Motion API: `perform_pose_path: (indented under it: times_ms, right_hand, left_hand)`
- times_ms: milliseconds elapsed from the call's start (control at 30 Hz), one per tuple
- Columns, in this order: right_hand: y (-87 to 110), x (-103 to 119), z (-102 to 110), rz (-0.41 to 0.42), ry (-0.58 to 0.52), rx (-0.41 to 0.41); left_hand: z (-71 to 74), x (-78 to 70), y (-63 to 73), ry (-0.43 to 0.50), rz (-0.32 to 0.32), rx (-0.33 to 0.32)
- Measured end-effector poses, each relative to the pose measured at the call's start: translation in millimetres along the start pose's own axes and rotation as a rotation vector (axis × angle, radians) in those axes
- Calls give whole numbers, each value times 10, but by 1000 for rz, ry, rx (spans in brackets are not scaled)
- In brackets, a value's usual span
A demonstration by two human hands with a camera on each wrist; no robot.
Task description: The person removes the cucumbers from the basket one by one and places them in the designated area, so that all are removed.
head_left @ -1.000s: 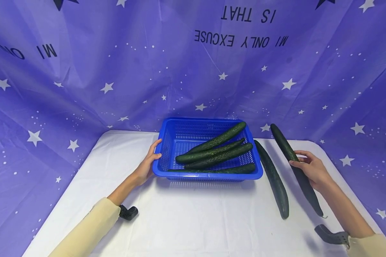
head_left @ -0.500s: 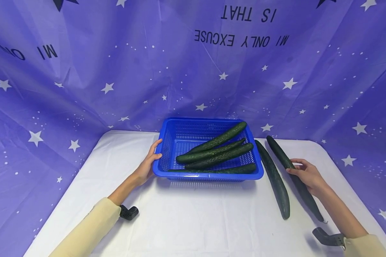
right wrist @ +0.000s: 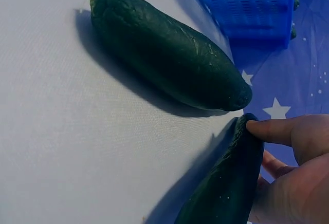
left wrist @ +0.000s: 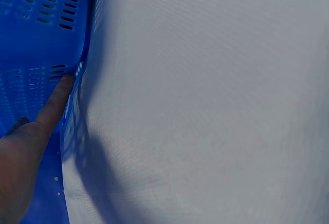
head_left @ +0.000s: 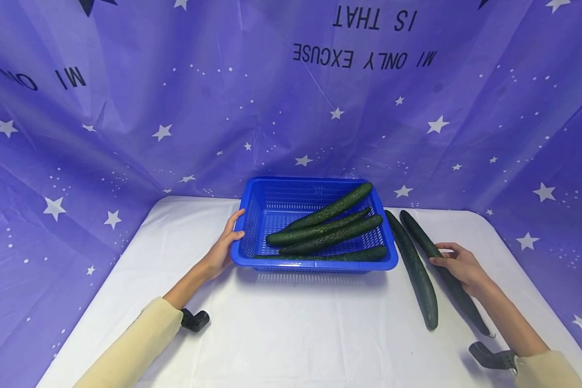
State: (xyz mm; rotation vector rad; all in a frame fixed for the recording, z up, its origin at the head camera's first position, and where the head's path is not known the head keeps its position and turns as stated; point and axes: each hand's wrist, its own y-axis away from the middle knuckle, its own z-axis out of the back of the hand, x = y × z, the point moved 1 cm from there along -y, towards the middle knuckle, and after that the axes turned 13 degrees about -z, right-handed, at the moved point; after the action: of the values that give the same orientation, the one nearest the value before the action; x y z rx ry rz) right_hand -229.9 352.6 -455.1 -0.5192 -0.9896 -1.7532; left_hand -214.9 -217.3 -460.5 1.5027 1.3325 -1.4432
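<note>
At far left, on the purple starred cloth [head_left: 126,161], readable upside down in the head view: "MI", then part of a word beginning "ON". Below that, a left sleeve [head_left: 131,345] in cream, with a black wrist device [head_left: 194,321] at the cuff. Gripping the left end of the blue basket [head_left: 315,264] with the left hand [head_left: 218,254], thumb over the rim. Added by the left wrist view: one digit set against the slotted corner just under the rim, beside a shadow on the white tablecloth [head_left: 296,328]. Laid inside, clear only from the head view: four cucumbers [head_left: 315,231], three slanting close together, one along the near wall. Higher up on the cloth, also upside down: "IS THAT" and "MI ONLY EXCUSE". Just right of the basket, lying on the table: a loose cucumber [head_left: 418,275], its pale stem end shown best in the right wrist view. Next, near it at the far end: a gripped cucumber [head_left: 453,285], pinched between thumb and fingers of the right hand [head_left: 462,269]. Contact with the table impossible to tell. Visible only from the head: a thin curled stem at its near end. Visible from the right wrist: dark green tips at the basket's edge.
</note>
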Motion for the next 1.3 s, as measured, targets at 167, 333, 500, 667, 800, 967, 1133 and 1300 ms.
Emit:
perform_pose_path:
  times_ms: [167,333,500,667,800,967,1133,1300]
  right_hand:
    - [25,28,-18,-17,14,24]
    - [47,30,-30,-27,21,40]
    - [45,-5,-28,-7,35,40]
    - [53,-5,-16,18,90,20]
    - [47,14,0,25,119,17]
    - [51,52,19,27,81,32]
    - [72,172,38,126,37,-1]
    - [159,415,40,264,-13,-44]
  left_hand:
    - [-2,-4,-1,-2,9,-6]
    - [-13,-17,2,-2,10,-11]
    - [-18,-18,1,-6,10,-9]
    - [-15,-6,-1,-7,18,-6]
    - [-3,1,2,-16,17,-2]
    - [0,-8,1,-21,14,-4]
    - [-3,-7,-2,-17,12,-7]
    - [-3,-5,0,-14,8,-3]
